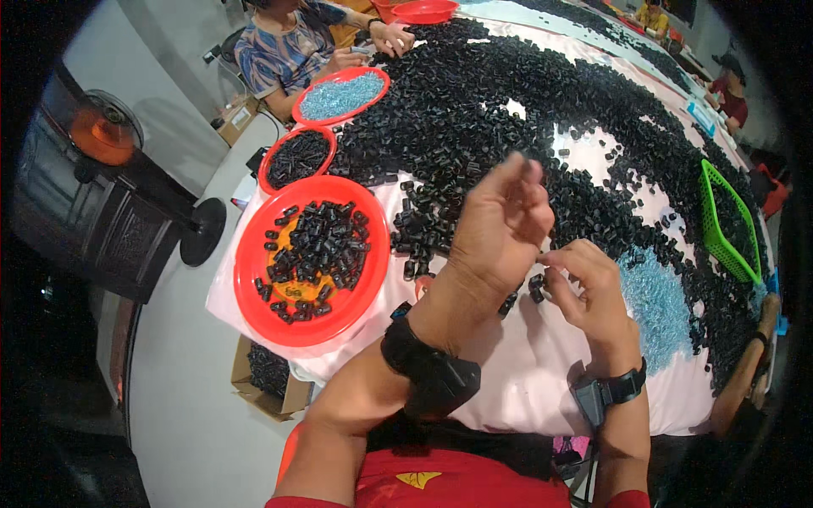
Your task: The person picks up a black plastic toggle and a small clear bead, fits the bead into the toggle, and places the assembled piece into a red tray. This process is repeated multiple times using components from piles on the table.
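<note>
My left hand is raised over the table's front part, its fingers curled in; what they hold, if anything, is hidden. Close to its right, my right hand has thumb and index finger pinched together at a small dark thing too little to make out. A short black cylindrical plastic piece shows just below those fingertips; whether it is held or lies on the cloth I cannot tell. Beyond both hands spreads a big heap of similar black pieces. Right of my right hand lies a pile of small clear bluish pieces.
On the left stand a red plate of black pieces, a red bowl of thin black parts and a red tray of bluish bits. A green basket is at right. People sit around the table; a fan stand is at left.
</note>
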Tool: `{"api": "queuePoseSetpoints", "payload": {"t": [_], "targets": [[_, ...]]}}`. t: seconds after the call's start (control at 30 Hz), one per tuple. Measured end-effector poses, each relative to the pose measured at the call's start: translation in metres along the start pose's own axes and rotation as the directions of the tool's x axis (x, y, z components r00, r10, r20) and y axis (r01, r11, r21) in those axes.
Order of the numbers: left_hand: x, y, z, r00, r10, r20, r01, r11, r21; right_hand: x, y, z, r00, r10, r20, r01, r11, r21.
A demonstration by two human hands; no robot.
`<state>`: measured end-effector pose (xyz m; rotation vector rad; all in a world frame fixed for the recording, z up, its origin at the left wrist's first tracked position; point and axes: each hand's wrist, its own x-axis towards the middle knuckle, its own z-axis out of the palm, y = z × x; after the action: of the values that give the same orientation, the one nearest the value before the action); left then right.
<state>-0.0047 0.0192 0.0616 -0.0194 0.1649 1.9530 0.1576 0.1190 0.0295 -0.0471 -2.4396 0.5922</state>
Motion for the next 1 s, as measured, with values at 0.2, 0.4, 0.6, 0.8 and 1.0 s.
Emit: {"api": "queuePoseSetpoints", "payload": {"t": [0.2, 0.4, 0.6, 0.8, 1.0], "targets": [[-0.013, 0.006, -0.018, 0.994, -0.108, 0.023, 0.070, 0.781, 0.621, 0.008, -0.018, -0.004, 0.903, 0.426, -0.066, -0.377, 0.855, 0.356], [-0.015, 0.016, -0.041, 0.959, -0.260, 0.109, 0.083, 0.630, 0.772, 0.014, -0.016, -0.007, 0.858, 0.477, -0.192, -0.332, 0.799, 0.501], [-0.017, 0.016, -0.047, 0.973, -0.200, 0.110, 0.033, 0.599, 0.800, 0.030, -0.016, -0.011, 0.945, 0.316, -0.083, -0.276, 0.907, 0.317], [-0.018, 0.017, -0.056, 0.981, -0.162, 0.104, 0.024, 0.639, 0.769, 0.030, -0.011, -0.005, 0.964, 0.259, -0.059, -0.241, 0.946, 0.217], [-0.017, 0.011, -0.063, 0.986, -0.140, 0.088, 0.026, 0.655, 0.755, 0.025, -0.009, -0.006, 0.986, 0.150, -0.077, -0.143, 0.986, 0.091]]}}
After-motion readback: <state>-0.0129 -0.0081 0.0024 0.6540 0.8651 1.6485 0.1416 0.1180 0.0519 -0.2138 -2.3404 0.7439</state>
